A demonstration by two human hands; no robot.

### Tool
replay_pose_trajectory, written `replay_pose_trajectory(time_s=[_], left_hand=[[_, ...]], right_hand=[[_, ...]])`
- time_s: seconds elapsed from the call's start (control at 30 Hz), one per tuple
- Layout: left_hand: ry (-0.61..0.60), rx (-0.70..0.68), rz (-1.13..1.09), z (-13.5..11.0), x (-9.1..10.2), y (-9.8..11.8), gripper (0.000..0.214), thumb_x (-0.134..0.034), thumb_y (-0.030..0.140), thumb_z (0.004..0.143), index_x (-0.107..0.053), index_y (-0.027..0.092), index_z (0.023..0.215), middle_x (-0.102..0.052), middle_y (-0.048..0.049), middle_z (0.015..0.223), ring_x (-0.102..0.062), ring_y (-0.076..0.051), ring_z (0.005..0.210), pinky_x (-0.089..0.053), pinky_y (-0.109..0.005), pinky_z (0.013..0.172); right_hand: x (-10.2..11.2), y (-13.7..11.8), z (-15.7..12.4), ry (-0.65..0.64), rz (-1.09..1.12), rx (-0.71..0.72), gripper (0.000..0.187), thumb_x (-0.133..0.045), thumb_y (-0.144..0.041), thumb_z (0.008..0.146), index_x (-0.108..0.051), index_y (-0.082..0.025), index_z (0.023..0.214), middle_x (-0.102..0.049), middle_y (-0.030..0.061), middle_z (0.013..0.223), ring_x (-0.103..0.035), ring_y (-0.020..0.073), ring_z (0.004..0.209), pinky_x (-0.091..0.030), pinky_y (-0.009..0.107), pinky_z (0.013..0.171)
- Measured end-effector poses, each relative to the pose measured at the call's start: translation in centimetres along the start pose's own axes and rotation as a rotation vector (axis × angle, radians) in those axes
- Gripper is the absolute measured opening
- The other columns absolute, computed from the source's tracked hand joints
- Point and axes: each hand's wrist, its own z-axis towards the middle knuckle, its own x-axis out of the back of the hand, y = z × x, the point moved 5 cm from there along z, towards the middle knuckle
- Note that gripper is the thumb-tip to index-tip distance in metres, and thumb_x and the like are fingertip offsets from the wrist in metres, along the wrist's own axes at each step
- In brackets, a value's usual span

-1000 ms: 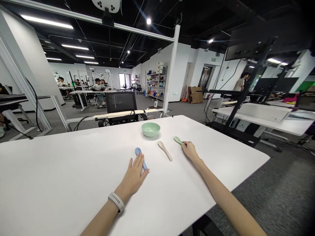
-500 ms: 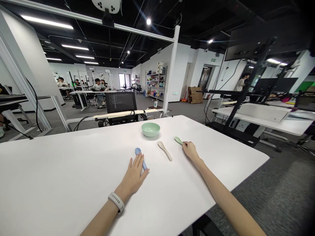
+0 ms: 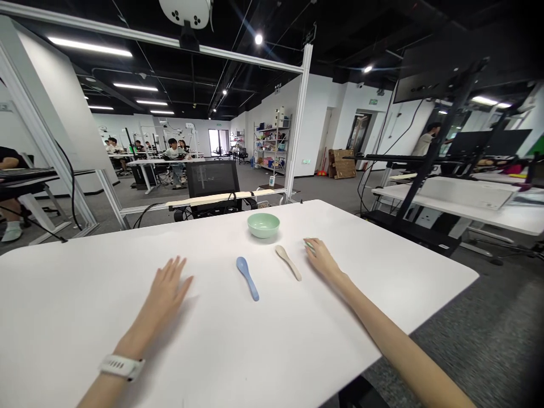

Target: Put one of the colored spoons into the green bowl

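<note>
My left hand lies open on the white table, fingers spread, touching nothing else, with a white wristband on its wrist. To its right lies a blue spoon, fully visible. My right hand rests curled over a green spoon, hiding nearly all of it. Just left of that hand lies a beige spoon. A pale green bowl stands near the far edge of the table, beyond the spoons.
A black mesh office chair and an aluminium frame stand past the far table edge. Another white table stands to the right. Seated people work at distant desks, and a shelf unit lines the back wall.
My left hand has moved left off the blue spoon, which now lies uncovered. My right hand now covers most of the green spoon. The view has shifted slightly.
</note>
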Motion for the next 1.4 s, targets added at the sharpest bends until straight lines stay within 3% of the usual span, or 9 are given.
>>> replay_pose_trajectory(time_s=[0.07,0.13,0.23,0.4,1.03,1.4], left_hand=[[-0.036,0.091,0.066,-1.6,0.4,-5.1,0.073,-0.028,0.055,0.1,-0.051,0.013,0.155,-0.054,-0.0206,0.163,-0.044,-0.036,0.157,-0.035,-0.062,0.128],[-0.068,0.165,0.115,-3.2,0.5,-8.8,0.073,-0.026,0.051,0.098,-0.057,0.011,0.15,-0.058,-0.0223,0.159,-0.05,-0.037,0.152,-0.041,-0.06,0.125],[-0.106,0.235,0.151,-4.8,0.2,-11.5,0.073,-0.025,0.05,0.097,-0.061,0.01,0.145,-0.062,-0.0221,0.156,-0.053,-0.037,0.149,-0.044,-0.058,0.122],[-0.139,0.254,0.18,-5.0,0.0,-11.4,0.076,-0.022,0.05,0.095,-0.062,0.01,0.145,-0.061,-0.0203,0.157,-0.054,-0.036,0.149,-0.044,-0.056,0.123],[-0.166,0.275,0.171,-5.0,-0.3,-11.9,0.082,-0.018,0.054,0.095,-0.06,0.008,0.149,-0.057,-0.0185,0.162,-0.049,-0.034,0.154,-0.041,-0.051,0.126],[-0.164,0.259,0.154,-5.1,-0.2,-12.0,0.08,-0.02,0.053,0.096,-0.059,0.007,0.149,-0.055,-0.0209,0.162,-0.049,-0.038,0.153,-0.042,-0.056,0.125]], right_hand=[[-1.1,-1.2,0.2,-0.087,0.054,0.069,0.045,-0.043,-0.025,0.103,-0.068,-0.017,0.139,-0.067,0.0162,0.145,-0.059,0.0282,0.138,-0.042,0.047,0.121],[-1.9,-2.0,0.3,-0.15,0.085,0.107,0.046,-0.044,-0.025,0.103,-0.069,-0.016,0.14,-0.064,0.0165,0.152,-0.056,0.0286,0.144,-0.039,0.047,0.125],[-2.9,-2.3,0.2,-0.212,0.109,0.117,0.046,-0.046,-0.026,0.103,-0.07,-0.012,0.139,-0.062,0.0187,0.154,-0.052,0.0301,0.15,-0.036,0.047,0.128],[-3.5,-1.8,-0.1,-0.268,0.13,0.086,0.045,-0.044,-0.027,0.106,-0.073,-0.012,0.137,-0.062,0.0185,0.154,-0.048,0.03,0.153,-0.037,0.047,0.128],[-3.7,-1.3,-0.1,-0.244,0.172,0.091,0.046,-0.046,-0.028,0.105,-0.073,-0.014,0.14,-0.062,0.0169,0.154,-0.049,0.0305,0.152,-0.037,0.048,0.128],[-3.2,-1.9,0.0,-0.224,0.148,0.084,0.043,-0.045,-0.029,0.104,-0.076,-0.015,0.131,-0.066,0.0177,0.149,-0.053,0.0304,0.148,-0.039,0.048,0.126]])
